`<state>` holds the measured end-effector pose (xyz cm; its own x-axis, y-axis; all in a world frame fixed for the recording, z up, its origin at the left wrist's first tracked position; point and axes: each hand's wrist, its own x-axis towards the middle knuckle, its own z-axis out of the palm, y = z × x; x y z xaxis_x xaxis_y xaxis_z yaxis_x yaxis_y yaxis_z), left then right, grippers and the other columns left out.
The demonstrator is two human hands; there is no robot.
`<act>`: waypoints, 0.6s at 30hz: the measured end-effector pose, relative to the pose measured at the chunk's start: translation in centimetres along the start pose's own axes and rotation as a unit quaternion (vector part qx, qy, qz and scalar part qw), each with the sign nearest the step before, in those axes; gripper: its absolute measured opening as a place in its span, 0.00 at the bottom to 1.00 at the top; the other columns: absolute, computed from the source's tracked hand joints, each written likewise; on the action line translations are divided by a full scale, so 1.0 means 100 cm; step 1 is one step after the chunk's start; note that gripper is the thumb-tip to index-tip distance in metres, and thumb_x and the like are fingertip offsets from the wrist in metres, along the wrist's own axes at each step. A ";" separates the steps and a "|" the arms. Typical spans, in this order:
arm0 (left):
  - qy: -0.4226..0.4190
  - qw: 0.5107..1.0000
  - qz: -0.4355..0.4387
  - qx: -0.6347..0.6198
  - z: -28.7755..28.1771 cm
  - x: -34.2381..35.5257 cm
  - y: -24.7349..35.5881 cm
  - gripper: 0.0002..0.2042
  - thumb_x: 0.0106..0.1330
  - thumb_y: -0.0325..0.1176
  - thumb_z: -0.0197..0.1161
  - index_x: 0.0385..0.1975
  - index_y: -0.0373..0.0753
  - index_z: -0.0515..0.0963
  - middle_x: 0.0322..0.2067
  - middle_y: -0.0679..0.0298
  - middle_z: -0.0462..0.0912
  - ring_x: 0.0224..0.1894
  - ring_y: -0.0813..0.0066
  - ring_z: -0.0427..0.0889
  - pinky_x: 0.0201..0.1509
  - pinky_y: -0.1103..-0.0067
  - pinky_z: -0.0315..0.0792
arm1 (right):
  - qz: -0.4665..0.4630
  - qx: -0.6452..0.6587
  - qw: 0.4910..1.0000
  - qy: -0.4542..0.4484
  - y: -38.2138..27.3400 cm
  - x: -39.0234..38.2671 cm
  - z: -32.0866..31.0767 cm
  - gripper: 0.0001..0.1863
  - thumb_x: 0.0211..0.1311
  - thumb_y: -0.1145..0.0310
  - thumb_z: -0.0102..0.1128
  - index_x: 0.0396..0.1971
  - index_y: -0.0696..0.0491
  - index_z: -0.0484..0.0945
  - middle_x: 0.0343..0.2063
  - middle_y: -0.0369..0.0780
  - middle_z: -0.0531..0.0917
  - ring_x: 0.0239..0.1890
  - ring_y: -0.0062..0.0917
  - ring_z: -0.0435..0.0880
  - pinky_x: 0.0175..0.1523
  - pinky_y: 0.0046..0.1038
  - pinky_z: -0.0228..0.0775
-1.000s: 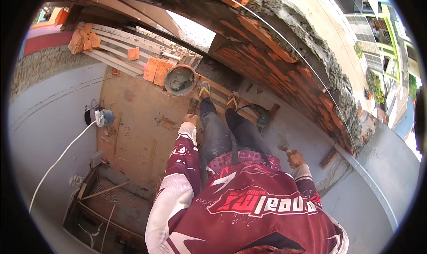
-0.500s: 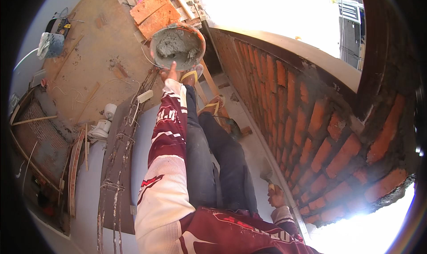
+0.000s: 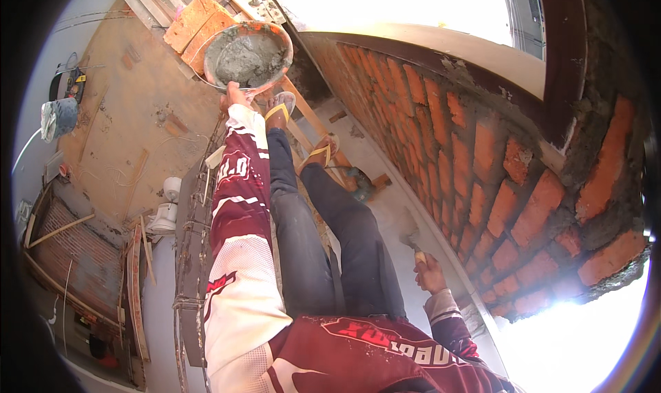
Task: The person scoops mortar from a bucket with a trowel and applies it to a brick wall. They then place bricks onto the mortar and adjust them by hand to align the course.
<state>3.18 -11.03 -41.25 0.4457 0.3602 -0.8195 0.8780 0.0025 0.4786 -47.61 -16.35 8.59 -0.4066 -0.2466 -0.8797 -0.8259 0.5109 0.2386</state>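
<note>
My left hand (image 3: 235,95) reaches out with its fingers closed on the lower rim of a round bucket (image 3: 281,62) half filled with lumpy grey mortar (image 3: 244,56). Orange bricks (image 3: 191,21) lie beside that bucket. Down at the right, my right hand (image 3: 428,274) grips a trowel (image 3: 418,252) by its pale handle; its grey blade is faint against the floor. My two feet in yellow-strapped sandals (image 3: 279,112) rest on wooden boards (image 3: 299,93) below the bucket.
A rough brick wall (image 3: 482,186) with mortar joints runs along the right, under a dark frame. Left are a dusty slab (image 3: 117,138), tools (image 3: 69,83), white fixtures (image 3: 164,214), rods (image 3: 189,296) and a brick pit (image 3: 65,235). A power tool (image 3: 358,183) lies past my feet.
The view has swung toward the brick wall. My left hand has moved from beside my leg to the bucket's rim. My right hand still holds the trowel low at the right.
</note>
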 end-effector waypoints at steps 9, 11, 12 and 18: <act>0.033 0.956 0.169 0.238 -0.049 -0.161 0.075 0.22 0.49 0.36 0.67 0.40 0.25 0.78 0.42 0.42 0.84 0.39 0.55 0.84 0.46 0.65 0.78 | -0.335 -0.136 0.926 0.105 -0.052 -0.035 0.014 0.21 0.68 0.61 0.59 0.58 0.52 0.73 0.44 0.53 0.85 0.45 0.54 0.84 0.48 0.48 0.76; -0.010 0.948 0.186 0.260 -0.089 -0.214 0.099 0.15 0.48 0.32 0.66 0.30 0.27 0.74 0.41 0.45 0.83 0.35 0.61 0.81 0.43 0.65 0.76 | -0.386 -0.120 0.910 0.088 -0.085 -0.050 0.012 0.22 0.67 0.62 0.59 0.59 0.50 0.71 0.47 0.54 0.83 0.49 0.56 0.82 0.50 0.50 0.75; -0.024 0.940 0.209 0.269 -0.109 -0.239 0.112 0.12 0.48 0.30 0.66 0.25 0.29 0.71 0.41 0.47 0.83 0.34 0.64 0.79 0.41 0.66 0.75 | -0.401 -0.135 0.903 0.078 -0.102 -0.061 0.010 0.23 0.66 0.63 0.60 0.60 0.50 0.71 0.48 0.54 0.83 0.49 0.55 0.82 0.50 0.50 0.75; -0.161 0.838 0.483 0.195 -0.191 -0.353 0.181 0.11 0.46 0.21 0.63 0.18 0.31 0.63 0.52 0.52 0.82 0.50 0.62 0.80 0.52 0.70 0.71 | -0.573 -0.196 0.776 0.173 -0.198 -0.132 0.011 0.22 0.64 0.60 0.61 0.55 0.53 0.75 0.36 0.49 0.83 0.36 0.47 0.86 0.40 0.45 0.80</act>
<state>-0.04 -5.86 2.37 0.9505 -0.2526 -0.1809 0.0418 -0.4728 0.8802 -25.49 -22.31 15.09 0.6597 -0.5947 -0.4594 -0.7500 -0.4817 -0.4533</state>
